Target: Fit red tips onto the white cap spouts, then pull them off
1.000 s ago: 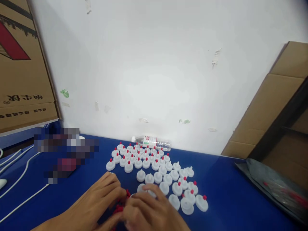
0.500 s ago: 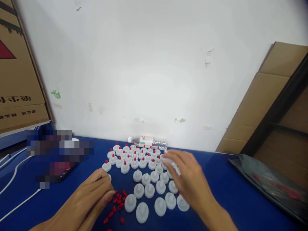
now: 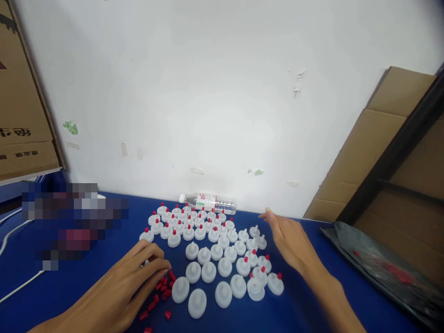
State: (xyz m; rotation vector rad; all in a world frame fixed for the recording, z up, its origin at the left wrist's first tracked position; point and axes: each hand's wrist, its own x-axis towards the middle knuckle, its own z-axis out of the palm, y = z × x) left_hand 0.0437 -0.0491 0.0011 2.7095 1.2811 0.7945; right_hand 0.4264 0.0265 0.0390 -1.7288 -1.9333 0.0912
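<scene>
My left hand (image 3: 135,280) hovers at the edge of a small pile of red caps (image 3: 164,293), its fingers bent and slightly apart. Behind its fingers a white piece is partly hidden. To the right, my right hand (image 3: 289,236) is stretched out with nothing visible in it, beside several white domed lids with thin nozzles (image 3: 255,231). Between the hands stand many more white lids (image 3: 225,267) without red tips. Farther back is a cluster of lids wearing red caps (image 3: 200,232), and a few capped ones (image 3: 275,284) stand near my right forearm.
A clear water bottle (image 3: 208,203) lies on its side against the wall. The table top (image 3: 118,222) is blue. Cables and blurred items lie at the left, below a cardboard box (image 3: 24,101). At the right are a grey plastic bag (image 3: 367,259) and folded cardboard (image 3: 364,143).
My right hand has moved right, off the white lid it held, and its fingers have straightened. The left hand's pinch has loosened over the red caps. The view has shifted slightly.
</scene>
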